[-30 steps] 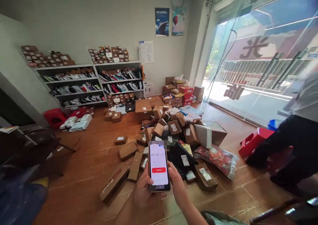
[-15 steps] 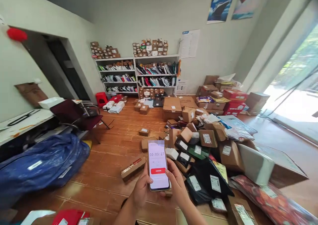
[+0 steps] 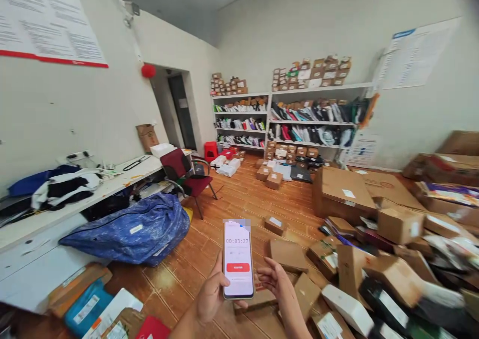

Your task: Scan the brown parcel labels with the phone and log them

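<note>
My left hand [image 3: 210, 295] grips a smartphone [image 3: 238, 259] upright in front of me, low in the middle of the view. Its screen shows a timer reading and a red button. My right hand [image 3: 279, 285] hovers just right of the phone with its fingers apart, holding nothing. Behind the hands lies a big heap of cardboard parcels [image 3: 377, 249] and bagged packages on the wooden floor.
A large blue sack [image 3: 130, 229] lies at the left beside a white counter [image 3: 41, 224]. A dark red chair [image 3: 185, 174] stands farther back. Shelves [image 3: 292, 122] packed with parcels line the far wall beside a doorway [image 3: 181, 112]. More packages [image 3: 93, 304] lie at the bottom left.
My view has swung left, away from the glass door and toward the counter and doorway. The phone stays in my left hand; my right hand has come off its edge.
</note>
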Tool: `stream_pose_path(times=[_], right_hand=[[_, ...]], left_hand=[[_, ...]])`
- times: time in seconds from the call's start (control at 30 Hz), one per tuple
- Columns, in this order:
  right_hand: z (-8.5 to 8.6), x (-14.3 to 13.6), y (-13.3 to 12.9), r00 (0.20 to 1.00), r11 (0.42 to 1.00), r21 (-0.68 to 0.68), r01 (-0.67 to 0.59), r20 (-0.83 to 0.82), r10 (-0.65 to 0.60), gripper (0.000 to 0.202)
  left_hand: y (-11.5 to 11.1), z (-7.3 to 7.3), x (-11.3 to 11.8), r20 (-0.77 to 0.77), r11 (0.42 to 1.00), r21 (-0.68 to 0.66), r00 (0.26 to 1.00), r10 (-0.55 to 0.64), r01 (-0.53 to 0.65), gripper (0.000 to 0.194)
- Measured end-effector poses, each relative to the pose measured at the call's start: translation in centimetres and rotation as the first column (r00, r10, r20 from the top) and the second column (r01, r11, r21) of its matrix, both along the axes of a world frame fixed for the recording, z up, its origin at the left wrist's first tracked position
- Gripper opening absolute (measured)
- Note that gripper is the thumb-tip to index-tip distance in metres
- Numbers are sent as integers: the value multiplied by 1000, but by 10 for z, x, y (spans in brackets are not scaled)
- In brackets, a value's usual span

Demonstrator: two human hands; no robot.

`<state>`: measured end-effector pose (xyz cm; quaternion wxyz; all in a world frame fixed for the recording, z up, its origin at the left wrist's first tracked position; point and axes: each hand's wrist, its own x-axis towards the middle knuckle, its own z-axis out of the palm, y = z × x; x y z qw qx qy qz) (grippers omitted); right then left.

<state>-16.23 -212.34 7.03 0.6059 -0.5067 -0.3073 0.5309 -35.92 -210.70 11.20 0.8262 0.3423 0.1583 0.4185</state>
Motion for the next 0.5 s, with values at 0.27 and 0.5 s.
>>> stream_pose_path(times=[0.27, 0.5], right_hand=[[-58, -7, 98, 995, 937, -335, 103, 33, -98, 79], [-98, -23, 247, 997, 903, -429, 1, 73, 33, 65]], left_hand=[[99, -17, -84, -21, 953, -61, 955, 296, -297, 101], [205, -43, -145, 22, 910, -57, 910, 413, -412, 104]])
